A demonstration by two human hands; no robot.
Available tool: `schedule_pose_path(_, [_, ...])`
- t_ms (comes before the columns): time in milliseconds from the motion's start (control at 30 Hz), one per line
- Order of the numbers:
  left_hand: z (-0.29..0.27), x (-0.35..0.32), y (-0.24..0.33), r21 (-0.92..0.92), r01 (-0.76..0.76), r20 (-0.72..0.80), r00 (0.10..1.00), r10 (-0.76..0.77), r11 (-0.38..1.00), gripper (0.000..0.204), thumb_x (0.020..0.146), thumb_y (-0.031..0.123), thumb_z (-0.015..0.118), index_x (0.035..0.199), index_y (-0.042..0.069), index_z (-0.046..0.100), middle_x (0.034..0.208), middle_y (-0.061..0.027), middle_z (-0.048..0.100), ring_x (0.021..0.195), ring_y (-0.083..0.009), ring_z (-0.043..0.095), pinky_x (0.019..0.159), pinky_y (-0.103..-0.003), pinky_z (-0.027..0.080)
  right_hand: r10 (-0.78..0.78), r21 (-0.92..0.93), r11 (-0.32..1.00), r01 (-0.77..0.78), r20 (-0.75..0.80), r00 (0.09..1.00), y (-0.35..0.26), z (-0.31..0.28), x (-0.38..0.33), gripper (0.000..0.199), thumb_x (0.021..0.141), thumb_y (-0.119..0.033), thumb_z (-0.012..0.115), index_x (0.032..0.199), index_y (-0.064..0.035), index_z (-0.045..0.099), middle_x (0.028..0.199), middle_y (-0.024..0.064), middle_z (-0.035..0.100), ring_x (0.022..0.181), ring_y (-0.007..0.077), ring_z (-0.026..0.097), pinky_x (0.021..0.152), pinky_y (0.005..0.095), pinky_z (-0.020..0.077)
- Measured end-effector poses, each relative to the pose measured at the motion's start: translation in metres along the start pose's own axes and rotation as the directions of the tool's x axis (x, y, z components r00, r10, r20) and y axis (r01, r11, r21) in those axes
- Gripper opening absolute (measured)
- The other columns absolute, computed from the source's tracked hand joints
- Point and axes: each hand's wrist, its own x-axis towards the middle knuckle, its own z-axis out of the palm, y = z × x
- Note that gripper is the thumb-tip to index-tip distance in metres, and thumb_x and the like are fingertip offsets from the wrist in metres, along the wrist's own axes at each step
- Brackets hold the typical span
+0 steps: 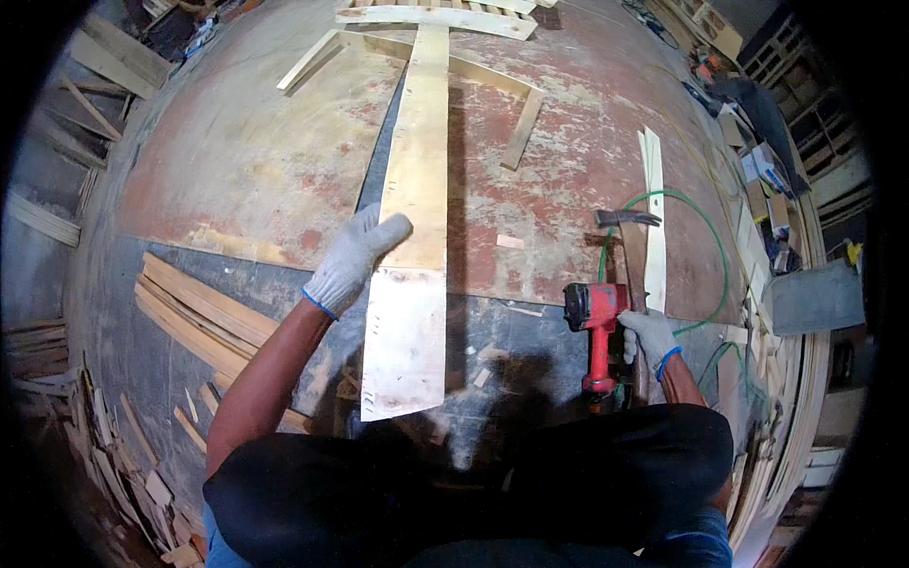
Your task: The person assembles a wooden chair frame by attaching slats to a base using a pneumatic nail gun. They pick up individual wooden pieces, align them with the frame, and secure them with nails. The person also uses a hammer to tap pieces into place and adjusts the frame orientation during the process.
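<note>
Leftmost, a bundle of timber strips [204,312] lies beyond your left forearm, angled away from your working line. Your left hand [357,254] is clamped on the left edge of the long board [425,222], thumb over its top face, likely to steady it. That board sits just left of centre before you, broad face up; its long axis runs near to far, the slanted near end pointing at you and the far end reaching the wooden crosspiece [436,17]. Further right, the red nail gun [602,317] stands upright, perhaps to keep its handle within reach. Just beside it, your right hand [651,338] looks closed around the handle of the hammer [635,260], whose head points far. A green hose [723,256] loops around to the right.
</note>
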Motion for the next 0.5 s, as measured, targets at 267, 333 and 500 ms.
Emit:
schedule_pose_path(267, [0.008, -0.002, 0.02, 0.459, -0.03, 0.03, 0.999, 0.018, 0.888, 0.039, 0.089, 0.038, 0.066, 0.095, -0.001, 0.067, 0.068, -0.002, 0.057, 0.063, -0.0088, 0.049, 0.058, -0.031, 0.042, 0.139, 0.124, 0.984, -0.127, -0.085, 0.987, 0.079, -0.062, 0.048, 0.026, 0.088, -0.028, 0.074, 0.084, -0.0051, 0.062, 0.06, 0.0062, 0.057, 0.042, 0.0218, 0.054, 0.037, 0.0382, 0.0456])
schedule_pose_path(333, [0.011, 0.0, 0.026, 0.592, 0.04, 0.065, 0.993, -0.097, 0.805, 0.041, 0.09, 0.04, 0.066, 0.097, 0.0, 0.067, 0.069, -0.0042, 0.06, 0.064, -0.0104, 0.054, 0.06, -0.032, 0.045, 0.199, 0.122, 0.975, -0.185, -0.115, 0.973, 0.078, -0.073, 0.045, 0.028, 0.088, -0.031, 0.074, 0.084, -0.0055, 0.062, 0.061, 0.007, 0.058, 0.043, 0.0219, 0.055, 0.039, 0.0385, 0.0462])
schedule_pose_path(500, [0.007, -0.009, 0.021, 0.673, 0.023, 0.165, 0.97, -0.18, 0.74, 0.041, 0.091, 0.041, 0.065, 0.108, 0.005, 0.07, 0.086, -0.0155, 0.071, 0.078, -0.0243, 0.07, 0.074, -0.038, 0.053, 0.153, -0.006, 0.988, -0.155, -0.154, 0.976, 0.083, -0.078, 0.055, 0.034, 0.087, -0.036, 0.074, 0.081, -0.0052, 0.062, 0.061, 0.0077, 0.059, 0.044, 0.0222, 0.057, 0.041, 0.0376, 0.0471])
